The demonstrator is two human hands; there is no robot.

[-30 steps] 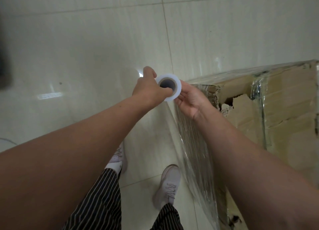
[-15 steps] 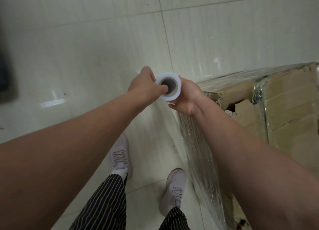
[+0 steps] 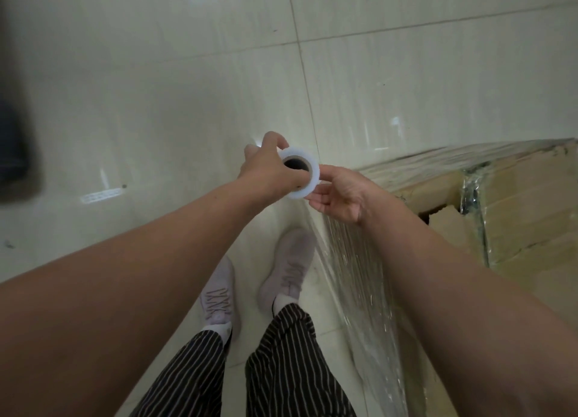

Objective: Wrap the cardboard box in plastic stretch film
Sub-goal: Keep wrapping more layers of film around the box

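Both hands are gripping one roll of stretch film (image 3: 301,174), held on end so its dark core is facing the camera. Left hand (image 3: 269,167) is wrapping over the roll's left side with the thumb reaching toward the core; right hand (image 3: 339,192) is cupping the right and lower edge, fingers (image 3: 316,197) pressing against the white rim. A sheet of clear film (image 3: 359,279) is running down from the roll, under the right forearm, toward the cardboard box (image 3: 525,216), which is standing on the floor (image 3: 156,72) just right of the hands. Film is already covering the box's top edge and a band across its face. A torn flap is showing at the box's near corner; what is inside cannot be told. Two pale shoes (image 3: 291,269) and striped trousers (image 3: 281,363) are showing below the roll.
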